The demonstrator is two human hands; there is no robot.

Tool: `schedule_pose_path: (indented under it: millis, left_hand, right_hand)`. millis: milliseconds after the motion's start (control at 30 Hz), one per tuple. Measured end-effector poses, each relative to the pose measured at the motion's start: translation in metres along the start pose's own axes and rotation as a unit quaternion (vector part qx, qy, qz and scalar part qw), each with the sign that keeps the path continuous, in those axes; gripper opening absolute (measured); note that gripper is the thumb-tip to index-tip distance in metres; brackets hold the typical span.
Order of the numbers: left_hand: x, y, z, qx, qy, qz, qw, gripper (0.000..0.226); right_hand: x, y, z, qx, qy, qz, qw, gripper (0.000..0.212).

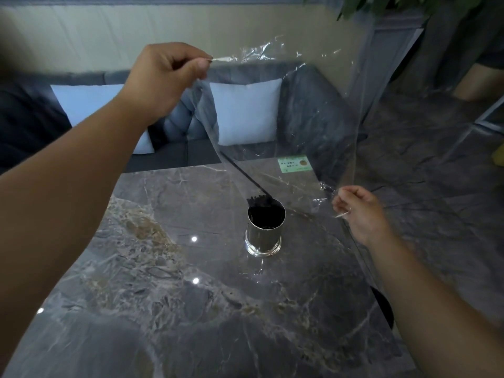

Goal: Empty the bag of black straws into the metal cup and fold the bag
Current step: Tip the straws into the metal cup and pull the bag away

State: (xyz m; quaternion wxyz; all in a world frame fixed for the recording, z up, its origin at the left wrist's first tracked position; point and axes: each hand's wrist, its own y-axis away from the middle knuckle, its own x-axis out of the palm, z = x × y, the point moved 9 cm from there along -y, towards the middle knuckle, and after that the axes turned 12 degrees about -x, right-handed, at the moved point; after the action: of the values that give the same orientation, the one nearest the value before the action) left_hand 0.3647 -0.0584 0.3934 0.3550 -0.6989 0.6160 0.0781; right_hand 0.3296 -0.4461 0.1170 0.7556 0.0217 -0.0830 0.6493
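Note:
A clear plastic bag [286,110] with a small green label [295,164] hangs stretched in the air above the table. My left hand [166,77] pinches its upper left corner, raised high. Lower down, my right hand [360,211] pinches the bag's right edge. A shiny metal cup [264,236] stands on the marble table, full of black straws [266,214]. One black straw [242,173] slants out of the bag's lower part, its bottom end at the cup's rim.
The dark marble table [152,268] extends toward me; its right edge runs past my right forearm. A grey sofa [308,105] with two white cushions [245,113] stands behind the table. Marble floor and a potted plant [409,6] lie at the right.

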Motion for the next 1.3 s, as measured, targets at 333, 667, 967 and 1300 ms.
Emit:
schedule_pose_path:
  millis: [333,667,967,1300]
  left_hand:
    - [0.004,0.0,-0.018,0.015,-0.002,0.008,1.0,0.014]
    - [0.009,-0.006,-0.048,0.038,-0.011,0.016,0.999,0.017]
    - [0.014,-0.01,-0.052,0.029,-0.013,0.027,0.999,0.022]
    - [0.008,-0.007,-0.055,0.029,-0.002,0.021,0.999,0.019]
  right_hand:
    - [0.003,0.005,-0.009,0.017,0.034,0.021,0.999,0.027]
    - [-0.013,0.004,0.002,0.008,0.014,-0.021,1.0,0.025]
    - [-0.02,0.009,0.008,0.007,-0.001,-0.03,1.0,0.026]
    - [-0.017,0.009,0.024,-0.013,-0.017,-0.037,0.999,0.025]
